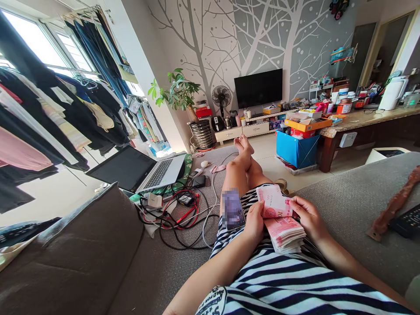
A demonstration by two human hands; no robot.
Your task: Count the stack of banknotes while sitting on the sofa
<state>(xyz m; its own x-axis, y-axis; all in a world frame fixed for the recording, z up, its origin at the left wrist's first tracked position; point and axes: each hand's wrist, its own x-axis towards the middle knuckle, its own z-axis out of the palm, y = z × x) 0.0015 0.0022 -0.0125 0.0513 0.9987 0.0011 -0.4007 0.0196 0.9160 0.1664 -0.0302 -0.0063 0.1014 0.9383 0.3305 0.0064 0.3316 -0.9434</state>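
Observation:
My left hand grips the left edge of some red-and-white 100 banknotes, thumb on top. At their right edge my right hand pinches the same notes between thumb and fingers. Below them a thick stack of banknotes rests on my lap, on the black-and-white striped cloth. Whether the left fingers also hold the stack is hidden under the notes. A phone, partly blurred out, lies on my thigh just left of my left hand.
Left of my legs, tangled black, red and white cables and a white charger lie on the grey sofa. An open laptop stands beyond them. At the right are a brown stick-like object and a black remote.

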